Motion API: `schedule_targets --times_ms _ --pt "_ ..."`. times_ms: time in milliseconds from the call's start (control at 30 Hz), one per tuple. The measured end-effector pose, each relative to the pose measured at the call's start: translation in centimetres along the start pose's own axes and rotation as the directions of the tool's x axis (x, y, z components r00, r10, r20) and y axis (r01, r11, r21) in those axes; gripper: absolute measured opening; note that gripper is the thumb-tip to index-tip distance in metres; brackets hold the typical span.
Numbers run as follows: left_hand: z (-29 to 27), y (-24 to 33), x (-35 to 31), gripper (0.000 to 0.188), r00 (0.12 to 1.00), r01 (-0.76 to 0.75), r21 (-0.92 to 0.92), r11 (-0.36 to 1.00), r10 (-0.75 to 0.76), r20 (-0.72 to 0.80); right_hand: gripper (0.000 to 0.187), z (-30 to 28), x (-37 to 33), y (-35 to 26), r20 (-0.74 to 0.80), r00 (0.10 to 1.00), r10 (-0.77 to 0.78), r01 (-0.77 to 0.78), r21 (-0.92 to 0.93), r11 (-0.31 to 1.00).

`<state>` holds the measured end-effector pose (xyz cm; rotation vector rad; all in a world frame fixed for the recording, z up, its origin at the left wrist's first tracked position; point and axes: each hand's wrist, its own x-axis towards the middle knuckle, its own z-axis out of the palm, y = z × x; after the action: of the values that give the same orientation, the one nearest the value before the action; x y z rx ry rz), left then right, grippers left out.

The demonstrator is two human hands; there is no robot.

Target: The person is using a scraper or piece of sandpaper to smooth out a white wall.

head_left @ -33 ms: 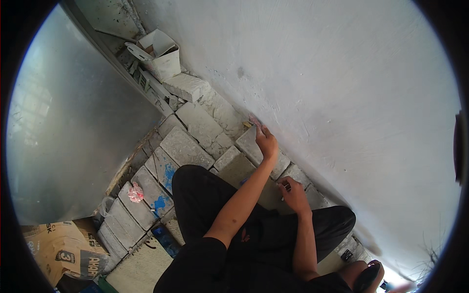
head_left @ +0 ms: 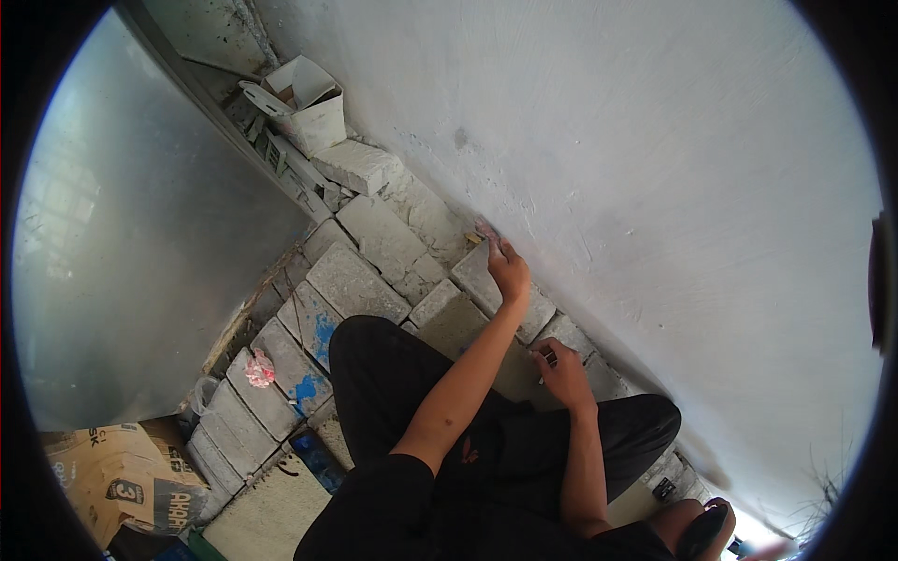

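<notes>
My left hand (head_left: 508, 273) reaches forward to the foot of the pale grey wall (head_left: 655, 187). Its fingers are closed on a small pinkish thing (head_left: 484, 229) whose kind I cannot make out, held close to the wall just above the paving blocks (head_left: 358, 283). Nearer to me, my right hand (head_left: 565, 376) hangs over the blocks between my knees, fingers curled. A slim white thing (head_left: 549, 357) shows at those fingers, too small to name. Both my legs are folded in dark trousers.
A white tub (head_left: 318, 123) with scraps stands at the far left on rubble. A metal sheet (head_left: 140, 234) leans at left. Crumpled pink-and-white paper (head_left: 259, 367), a dark blue phone-like slab (head_left: 318, 458) and a brown paper sack (head_left: 117, 477) lie near. Bare skin shows at lower right.
My left hand has shifted very slightly left, still at the wall's foot. My right hand keeps its place.
</notes>
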<state>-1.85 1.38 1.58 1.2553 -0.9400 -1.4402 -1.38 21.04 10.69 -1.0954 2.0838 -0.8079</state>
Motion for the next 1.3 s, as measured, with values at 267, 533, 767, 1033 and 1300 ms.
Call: schedule_targets --times_ms 267,533,767,1033,1300 --pt "0.1 1.1 1.3 0.045 0.998 0.054 -0.051 0.997 -0.055 -0.022 0.015 -0.3 -0.1 0.7 -0.014 1.0 -0.002 0.002 -0.013 1.0" --pt "0.7 -1.0 -0.6 0.049 0.999 -0.034 -0.021 0.999 0.034 -0.001 0.015 0.3 0.1 0.4 -0.008 1.0 -0.005 0.005 -0.022 1.0" --pt "1.1 -1.1 0.5 0.054 0.998 -0.043 0.044 0.998 0.042 0.039 0.015 0.0 0.0 1.0 -0.013 1.0 -0.019 0.019 -0.021 1.0" --pt "2.0 -0.8 -2.0 0.055 0.996 -0.053 -0.036 0.998 0.055 0.07 0.014 -0.2 -0.2 0.7 -0.058 0.998 -0.009 0.009 0.006 1.0" --pt "0.6 -0.9 0.8 0.055 0.986 0.109 -0.152 0.982 -0.087 0.144 0.012 -0.3 0.1 -0.5 -0.026 0.999 0.035 -0.034 0.034 0.999"
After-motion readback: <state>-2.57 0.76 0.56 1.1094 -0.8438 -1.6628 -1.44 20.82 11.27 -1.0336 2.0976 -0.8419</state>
